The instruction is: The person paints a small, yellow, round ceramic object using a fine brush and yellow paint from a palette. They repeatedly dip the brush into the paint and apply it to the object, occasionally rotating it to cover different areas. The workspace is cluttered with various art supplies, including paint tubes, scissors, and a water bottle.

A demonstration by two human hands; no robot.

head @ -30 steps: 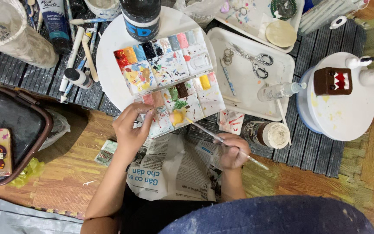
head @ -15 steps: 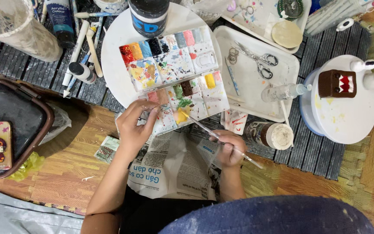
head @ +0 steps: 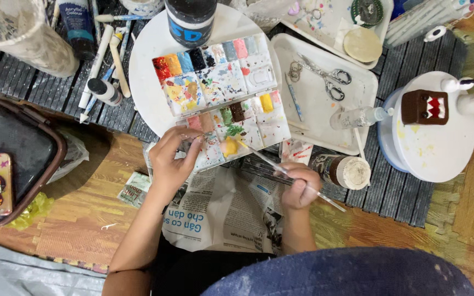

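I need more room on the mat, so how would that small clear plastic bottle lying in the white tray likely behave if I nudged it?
The clear bottle lies on its side in the white tray, so it would probably roll rather than slide. It looks thin and mostly empty, so likely light. The tray's raised rim should stop it, though it might bump the scissors beside it.
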